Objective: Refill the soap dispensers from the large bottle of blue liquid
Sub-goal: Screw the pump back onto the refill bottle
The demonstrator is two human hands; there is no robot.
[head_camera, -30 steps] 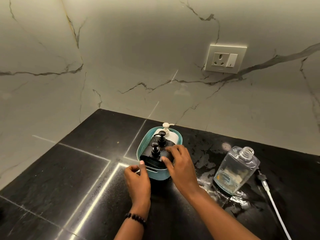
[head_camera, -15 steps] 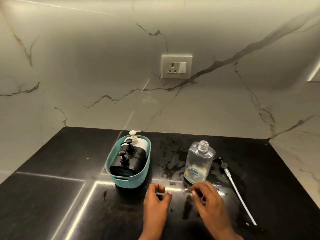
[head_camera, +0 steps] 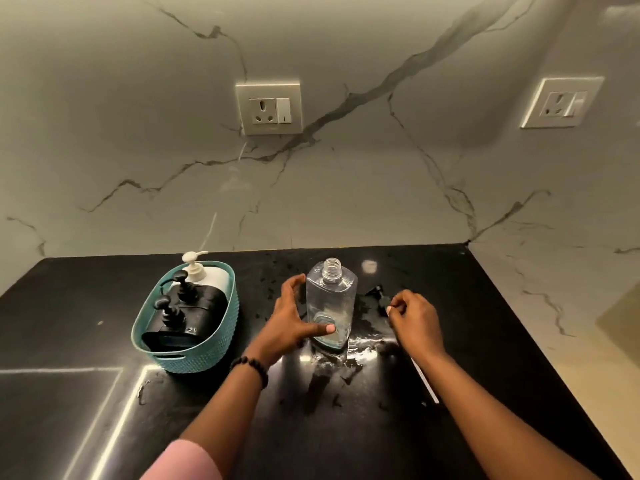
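Observation:
A clear, uncapped dispenser bottle (head_camera: 330,299) stands upright on the wet black countertop (head_camera: 346,427), almost empty. My left hand (head_camera: 289,325) cups its left side, with the thumb across its lower front. My right hand (head_camera: 414,322) is curled over the removed black pump (head_camera: 377,292). The pump's white tube (head_camera: 425,381) runs out from under the hand toward the near right. Two black pump dispensers (head_camera: 180,306) and a white one (head_camera: 207,275) sit in a teal basket (head_camera: 187,363) at the left. No bottle of blue liquid is in view.
Marble walls close the counter at the back and right, each with a socket (head_camera: 268,109) (head_camera: 562,102). Spilled liquid glistens around the clear bottle's base. The counter's right edge (head_camera: 540,341) drops to a pale floor.
Both hands left the basket and moved right. My left hand has come up around the clear bottle and my right hand has reached the pump. The view panned right.

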